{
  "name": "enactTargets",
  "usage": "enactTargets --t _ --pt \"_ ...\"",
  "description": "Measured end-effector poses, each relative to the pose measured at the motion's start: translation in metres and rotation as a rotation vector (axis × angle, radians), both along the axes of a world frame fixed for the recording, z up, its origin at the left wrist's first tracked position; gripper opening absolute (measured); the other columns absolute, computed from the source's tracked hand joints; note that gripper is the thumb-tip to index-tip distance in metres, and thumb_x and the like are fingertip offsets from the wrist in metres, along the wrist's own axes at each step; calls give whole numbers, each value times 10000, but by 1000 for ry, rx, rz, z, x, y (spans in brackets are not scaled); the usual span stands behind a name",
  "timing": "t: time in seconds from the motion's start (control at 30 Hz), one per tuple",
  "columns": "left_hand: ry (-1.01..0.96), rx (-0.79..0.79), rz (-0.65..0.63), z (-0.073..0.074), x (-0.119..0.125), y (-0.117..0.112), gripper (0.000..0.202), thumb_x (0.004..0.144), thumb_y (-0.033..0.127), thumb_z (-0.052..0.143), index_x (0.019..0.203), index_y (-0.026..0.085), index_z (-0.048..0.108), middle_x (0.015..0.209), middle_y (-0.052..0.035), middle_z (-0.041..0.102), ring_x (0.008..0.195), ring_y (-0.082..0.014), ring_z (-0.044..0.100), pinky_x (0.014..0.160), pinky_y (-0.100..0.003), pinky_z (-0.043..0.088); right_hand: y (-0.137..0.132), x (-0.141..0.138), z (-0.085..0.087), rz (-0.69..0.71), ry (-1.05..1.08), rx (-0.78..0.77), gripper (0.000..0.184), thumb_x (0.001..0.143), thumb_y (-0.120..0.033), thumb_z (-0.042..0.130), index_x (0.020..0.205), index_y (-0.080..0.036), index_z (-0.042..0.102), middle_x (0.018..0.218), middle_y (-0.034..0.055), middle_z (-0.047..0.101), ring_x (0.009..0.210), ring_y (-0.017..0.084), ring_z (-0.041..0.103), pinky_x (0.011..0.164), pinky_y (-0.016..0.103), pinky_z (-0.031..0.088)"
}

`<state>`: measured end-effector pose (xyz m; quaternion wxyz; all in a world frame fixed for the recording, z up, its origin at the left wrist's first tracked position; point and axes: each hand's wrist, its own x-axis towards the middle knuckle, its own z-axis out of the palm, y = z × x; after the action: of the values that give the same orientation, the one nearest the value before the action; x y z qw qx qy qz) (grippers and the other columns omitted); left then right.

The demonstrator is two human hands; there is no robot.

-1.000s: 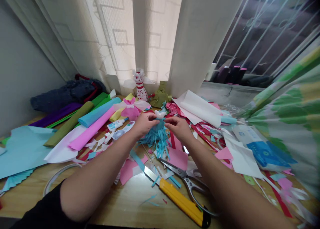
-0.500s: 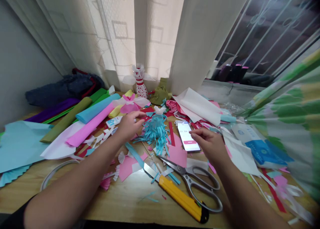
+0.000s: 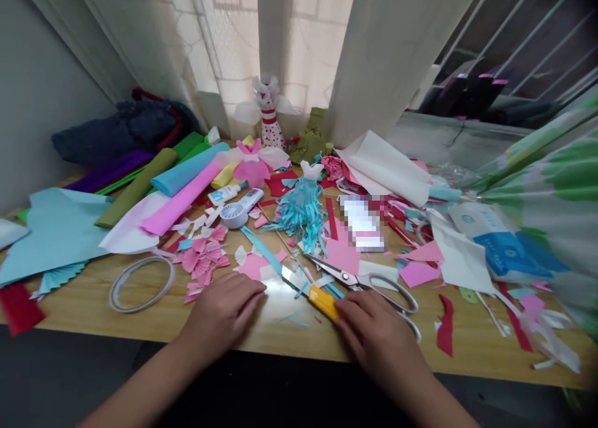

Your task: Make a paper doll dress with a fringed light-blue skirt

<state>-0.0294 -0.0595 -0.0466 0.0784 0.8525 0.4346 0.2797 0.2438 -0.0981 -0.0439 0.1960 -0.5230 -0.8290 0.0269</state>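
My left hand [image 3: 222, 313] lies flat on the wooden tabletop [image 3: 93, 303] near the front edge, beside a clear plastic sheet [image 3: 284, 300], holding nothing. My right hand [image 3: 376, 331] rests over the rear of a yellow utility knife [image 3: 322, 302], which hides that end. Whether those fingers grip it, I cannot tell. Just beyond that hand lie steel scissors [image 3: 374, 285]. Farther back stands a paper dress with blue fringes [image 3: 301, 213], out of reach of both hands. A phone [image 3: 362, 222], its screen blurred, lies to its right.
Paper scraps cover most of the table. Rolled crepe paper [image 3: 182, 185] lies at the back left, with a pink paper dress [image 3: 252, 166] beside it. A tape roll [image 3: 142, 285] sits at the left. Patterned green fabric [image 3: 546, 197] hangs at the right.
Both hands have drawn back toward the table's front edge, away from the blue-fringed dress and phone. The view has tilted, bringing that edge into sight. The left hand now lies flat; the right covers the knife.
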Motion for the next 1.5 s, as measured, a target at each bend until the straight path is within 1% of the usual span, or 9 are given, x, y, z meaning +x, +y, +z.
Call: enactTargets --t 0.33,0.5,0.67,0.87,0.97,1.1,1.27,1.4,1.5 --pt "189 -27 96 1 1 17 205 876 154 447 919 155 648 834 -85 630 794 -215 543 717 -353 433 -7 -1 -9 -69 141 136 237 739 -210 596 973 -221 562 843 66 702 757 253 652 874 506 429" --pt "417 -51 138 11 14 46 317 842 108 476 1096 230 619 948 -87 588 897 -256 492 760 -387 409 -2 30 18 -147 278 -1 235 758 -314 607 985 -262 582 887 49 703 724 206 674 623 302 548" --pt "495 -38 110 12 19 62 214 808 92 496 914 201 647 1058 -111 569 982 -292 475 782 -426 377 2 44 26 -66 80 -104 245 750 -261 604 993 -228 614 928 54 701 813 202 678 692 299 554" --pt "394 -38 -10 26 2 74 206 833 96 445 779 204 612 974 -53 624 995 -254 522 969 -588 165 2 18 17 -34 32 -16 237 736 -194 581 973 -192 598 867 82 692 753 223 663 653 362 554" --pt "211 -137 -19 51 -13 67 128 836 186 477 779 198 591 878 -30 642 907 -221 559 943 -479 274 3 0 12 -9 19 2 207 718 -187 591 925 -190 610 817 80 679 712 235 645 614 370 541" --pt "-74 -387 116 73 -22 45 195 853 353 485 798 196 587 729 -2 619 676 -162 557 630 -263 392 10 -24 2 31 -19 -32 161 708 -163 614 866 -184 632 785 75 665 682 243 620 602 379 525" --pt "-132 -706 56 53 -11 16 238 857 343 471 725 187 594 638 19 582 599 -132 531 564 -216 372 19 -36 -3 39 14 -59 215 763 -201 624 974 -164 614 899 108 665 804 271 613 709 419 515" --pt "-90 -782 8 32 3 1 205 857 294 476 744 185 607 685 12 619 642 -130 553 596 -211 373 12 -31 10 89 279 -82 438 811 -313 602 1209 -173 484 1172 135 592 1077 254 548 895 379 463" --pt "-52 -733 -98 26 15 -8 187 866 267 474 780 190 622 726 5 646 674 -128 571 625 -210 372 4 -37 20 169 340 -203 406 801 -325 616 1177 -200 527 1122 102 626 1025 226 579 853 327 471"
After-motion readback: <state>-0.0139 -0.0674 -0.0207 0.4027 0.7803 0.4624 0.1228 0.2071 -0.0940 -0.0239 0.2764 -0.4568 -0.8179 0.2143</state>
